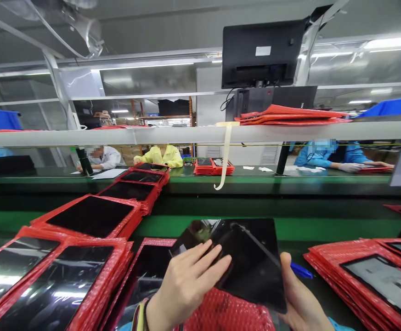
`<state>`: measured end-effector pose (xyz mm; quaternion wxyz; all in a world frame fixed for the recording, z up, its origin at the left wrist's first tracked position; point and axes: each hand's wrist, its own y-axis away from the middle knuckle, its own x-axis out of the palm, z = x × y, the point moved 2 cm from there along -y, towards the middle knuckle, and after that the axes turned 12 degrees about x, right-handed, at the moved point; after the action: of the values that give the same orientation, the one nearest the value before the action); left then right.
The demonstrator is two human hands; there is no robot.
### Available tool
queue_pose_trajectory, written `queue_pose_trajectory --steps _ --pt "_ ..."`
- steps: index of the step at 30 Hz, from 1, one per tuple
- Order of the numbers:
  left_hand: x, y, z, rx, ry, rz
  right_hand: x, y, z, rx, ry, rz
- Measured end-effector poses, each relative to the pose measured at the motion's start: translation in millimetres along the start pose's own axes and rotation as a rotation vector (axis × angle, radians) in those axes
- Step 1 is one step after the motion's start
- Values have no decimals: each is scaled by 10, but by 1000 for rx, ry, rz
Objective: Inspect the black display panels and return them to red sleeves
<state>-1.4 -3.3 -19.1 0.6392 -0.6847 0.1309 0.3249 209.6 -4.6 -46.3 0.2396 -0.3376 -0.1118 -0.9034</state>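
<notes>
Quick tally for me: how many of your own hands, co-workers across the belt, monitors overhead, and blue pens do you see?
Hands: 2, left hand on the black panel, right hand gripping its edge
Co-workers: 3
Monitors: 1
Blue pens: 1
Total: 7

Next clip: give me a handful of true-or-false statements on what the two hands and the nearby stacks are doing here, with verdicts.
1. The left hand lies flat on a dark glossy panel. True.
2. The right hand grips that panel's right edge. True.
3. The panel rests over blue bubble wrap. False: the bubble wrap is red.
4. A blue pen shows beside the right hand. True.
5. The monitor above the shelf faces the wearer, lit. False: only its dark back shows.
</notes>
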Motion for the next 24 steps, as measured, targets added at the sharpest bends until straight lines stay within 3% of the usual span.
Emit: queue_pose_trajectory --steps 3,10,12,14,16,19,21,24 --pt "-1 -42 5 24 -12 38 -46 15 -39 12 -40 -96" --pt "17 -112 -205 118 186 88 1 0 -102 -151 66 -209" --pt "32 -102 -261 127 225 82 24 10 -122 -188 91 -221" --pt "43 -104 -296 91 287 -5 75 33 -120 -190 113 -217" --pt "41 -113 -296 -61 373 -221 137 60 -98 -179 137 -204" --pt "26 -80 -211 -530 386 -518 190 98 -52 -183 191 -188" --pt "6 -39 -118 -781 354 -564 173 123 -33 -177 222 -190" --pt "-8 -1 60 -953 501 -521 91 163 -24 -157 228 -229"
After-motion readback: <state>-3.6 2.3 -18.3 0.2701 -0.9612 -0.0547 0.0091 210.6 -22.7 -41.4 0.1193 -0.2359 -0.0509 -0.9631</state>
